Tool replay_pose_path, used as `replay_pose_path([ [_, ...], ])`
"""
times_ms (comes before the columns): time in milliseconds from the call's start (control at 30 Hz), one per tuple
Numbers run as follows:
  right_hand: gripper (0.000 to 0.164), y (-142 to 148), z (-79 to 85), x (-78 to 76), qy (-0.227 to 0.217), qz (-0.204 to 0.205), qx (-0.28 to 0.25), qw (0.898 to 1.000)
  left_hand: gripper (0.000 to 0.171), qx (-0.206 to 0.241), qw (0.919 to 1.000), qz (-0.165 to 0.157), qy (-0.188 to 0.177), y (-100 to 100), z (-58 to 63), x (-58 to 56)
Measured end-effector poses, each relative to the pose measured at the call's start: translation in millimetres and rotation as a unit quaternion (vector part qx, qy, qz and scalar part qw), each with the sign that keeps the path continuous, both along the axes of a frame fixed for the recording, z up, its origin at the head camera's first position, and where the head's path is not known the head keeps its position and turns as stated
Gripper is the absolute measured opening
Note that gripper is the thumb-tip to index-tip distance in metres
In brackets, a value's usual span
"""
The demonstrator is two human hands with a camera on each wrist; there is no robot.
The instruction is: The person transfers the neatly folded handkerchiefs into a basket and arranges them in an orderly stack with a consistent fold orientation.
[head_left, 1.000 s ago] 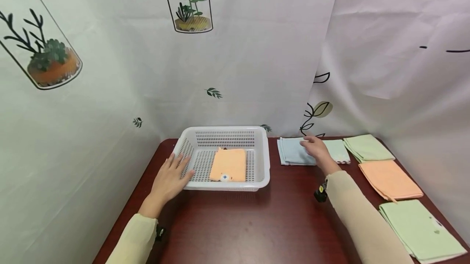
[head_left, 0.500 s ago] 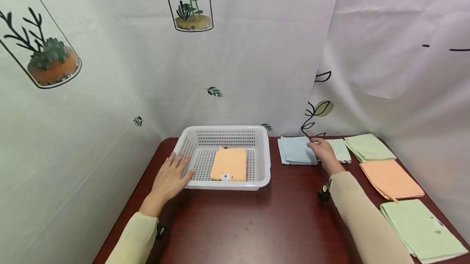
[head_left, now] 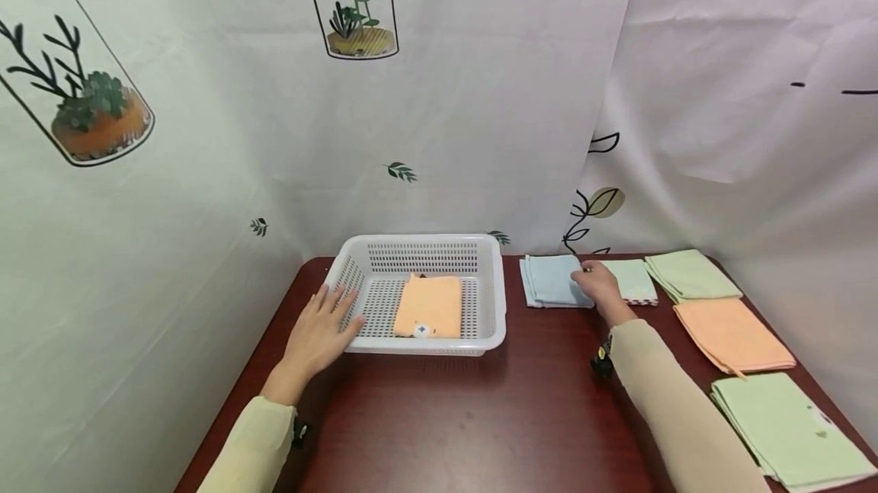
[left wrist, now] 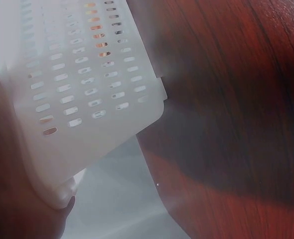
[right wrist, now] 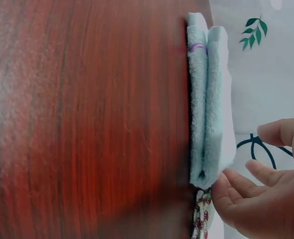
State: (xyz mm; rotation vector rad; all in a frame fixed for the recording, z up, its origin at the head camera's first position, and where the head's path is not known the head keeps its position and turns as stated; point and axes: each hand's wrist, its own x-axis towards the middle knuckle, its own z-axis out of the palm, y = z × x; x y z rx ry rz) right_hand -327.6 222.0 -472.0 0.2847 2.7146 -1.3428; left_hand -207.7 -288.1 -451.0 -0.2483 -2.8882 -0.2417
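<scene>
My left hand (head_left: pixel 321 334) rests, fingers spread, over the left front rim of a white plastic basket (head_left: pixel 430 348); the left wrist view shows the slotted basket wall (left wrist: pixel 107 124) with part of the hand (left wrist: pixel 12 164) against it. An orange folded towel (head_left: pixel 428 302) lies inside the basket. At the right edge of a light blue folded towel (head_left: pixel 554 281) is my right hand (head_left: pixel 598 283). In the right wrist view its fingertips (right wrist: pixel 220 186) are right at the folded edge of the blue towel (right wrist: pixel 214 109), with the thumb apart from it.
A pale green towel with a checked edge (head_left: pixel 634 280) lies beside the blue one, partly behind the right hand. Down the right side lie a green towel (head_left: pixel 694 276), an orange towel (head_left: pixel 734 334) and another green towel (head_left: pixel 792 428). A patterned cloth wall (head_left: pixel 439 120) backs the dark red table (head_left: pixel 453 432).
My right hand has moved from above the blue towel to its right edge and lowered slightly. The left hand stays on the basket.
</scene>
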Motion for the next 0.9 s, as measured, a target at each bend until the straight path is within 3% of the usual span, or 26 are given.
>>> replay_pose_path([
  [200, 0.058, -6, -0.7, -1.3, 0.008, 0.007, 0.079, 0.997, 0.065, 0.000, 1.0000, -0.001, -0.001, -1, 0.5, -0.1],
  [400, 0.057, -12, -4.6, -1.6, 0.017, 0.030, 0.119, 0.992, 0.065, -0.001, 1.0000, -0.001, 0.001, -1, 0.4, -0.4],
  [633, 0.047, -19, -9.5, -1.5, 0.008, 0.029, 0.199, 0.980, 0.065, 0.002, 1.0000, 0.000, -0.002, 0, -0.4, 0.2],
  [900, 0.024, -19, -4.2, 0.7, -0.030, 0.029, 0.196, 0.980, 0.065, 0.003, 1.0000, 0.000, 0.001, 0, 0.4, 0.7],
])
